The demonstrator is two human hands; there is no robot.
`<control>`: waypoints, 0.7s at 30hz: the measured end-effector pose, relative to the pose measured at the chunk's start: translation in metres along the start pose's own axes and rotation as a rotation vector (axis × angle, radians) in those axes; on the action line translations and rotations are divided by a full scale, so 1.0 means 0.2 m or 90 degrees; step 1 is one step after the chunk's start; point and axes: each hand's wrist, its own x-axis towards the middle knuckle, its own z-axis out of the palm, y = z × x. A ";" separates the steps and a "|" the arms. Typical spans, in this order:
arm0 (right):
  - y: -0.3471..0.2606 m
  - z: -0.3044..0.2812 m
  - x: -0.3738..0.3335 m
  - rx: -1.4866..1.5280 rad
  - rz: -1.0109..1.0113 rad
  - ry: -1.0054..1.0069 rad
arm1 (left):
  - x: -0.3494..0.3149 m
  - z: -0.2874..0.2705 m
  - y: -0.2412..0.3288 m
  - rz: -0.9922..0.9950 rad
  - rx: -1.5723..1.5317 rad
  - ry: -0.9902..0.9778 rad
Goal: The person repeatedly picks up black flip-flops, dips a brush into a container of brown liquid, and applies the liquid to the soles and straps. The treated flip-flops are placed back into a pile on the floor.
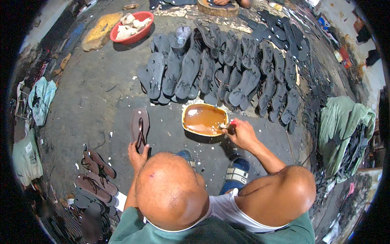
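Note:
A dark brown flip-flop with a thin thong strap lies on the floor, its toe end pointing away from me. My left hand is closed around its heel end. To the right stands a yellow-rimmed container of glossy amber liquid that looks like glue. My right hand grips a brush with a red handle at the container's right edge. The brush tip is at the liquid, partly hidden by the rim and my fingers.
Many black sandals lie in rows beyond the container. A red basin with pale chunks stands far left, beside a yellowish slab. Brown flip-flops lie near left. Green cloth is at right. Another person's hand rests on a round wooden block.

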 end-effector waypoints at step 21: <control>-0.11 -0.01 -0.02 0.207 -0.061 0.118 | 0.06 -0.06 -0.16 -0.055 0.017 0.060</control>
